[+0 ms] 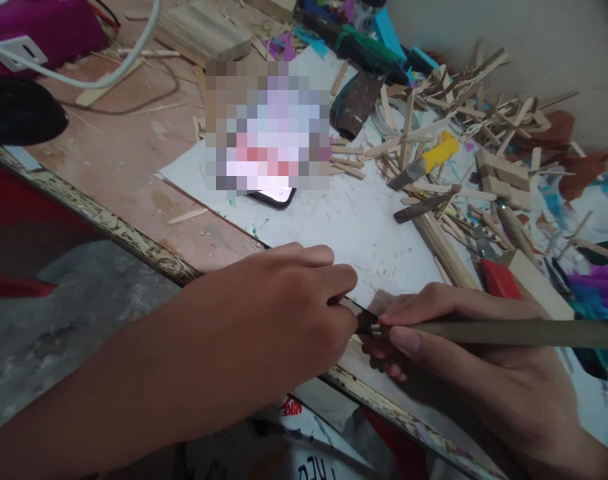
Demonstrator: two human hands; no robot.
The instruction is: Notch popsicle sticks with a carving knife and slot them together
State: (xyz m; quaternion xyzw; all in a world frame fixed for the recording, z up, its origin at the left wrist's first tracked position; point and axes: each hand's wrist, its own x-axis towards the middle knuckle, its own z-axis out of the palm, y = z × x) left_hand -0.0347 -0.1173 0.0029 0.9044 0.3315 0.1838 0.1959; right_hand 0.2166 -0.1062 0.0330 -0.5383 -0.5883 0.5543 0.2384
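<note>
I am reading the step in hand as a cutting or trimming pass at the near edge of the table (134, 160): the right hand (489, 360) is gripping a long knife-like tool (484, 331), fingers pressed together around its handle, with the dark blade end meeting the left hand (284, 313). The left hand is curling shut, fingertips pinching a small piece that I cannot make out, probably a thin wooden stick, right at the table's near edge on the white sheet (364, 227). I am judging that the next move calls for a steady, short stroke with the blade kept clear of the left fingertips, which are sitting just beside it. Toward the far right corner, a heap of wooden sticks (484, 107) and a yellow-handled cutter (427, 162) are lying well apart; a phone (274, 195) is resting mid-table, not obstructing.
</note>
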